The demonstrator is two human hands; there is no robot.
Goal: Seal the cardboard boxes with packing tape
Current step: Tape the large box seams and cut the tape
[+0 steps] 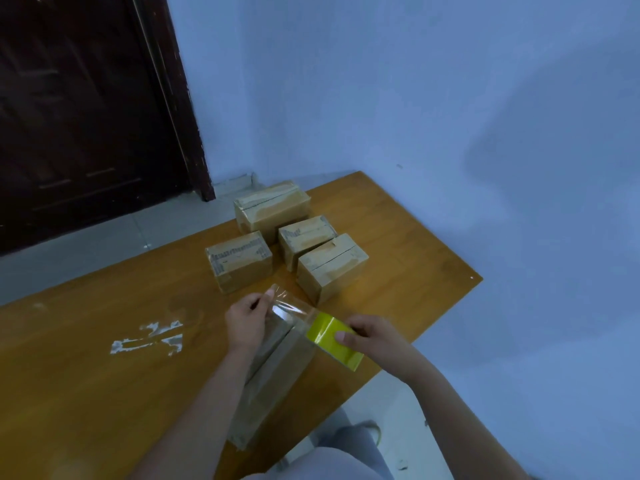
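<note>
A long cardboard box lies on the wooden table below my hands, its top flaps meeting along a seam. My right hand grips a yellow-green roll of packing tape above the box's far right end. A clear strip of tape runs from the roll up to the left. My left hand pinches the strip's free end over the box's far end. Several smaller cardboard boxes stand further back: one at left, one at right, one between, and a larger one behind.
White tape or paint residue marks the table to the left. The table's right edge runs diagonally, with pale floor beyond. A dark wooden door stands at the back left, a blue wall behind. My knees show below the table's near edge.
</note>
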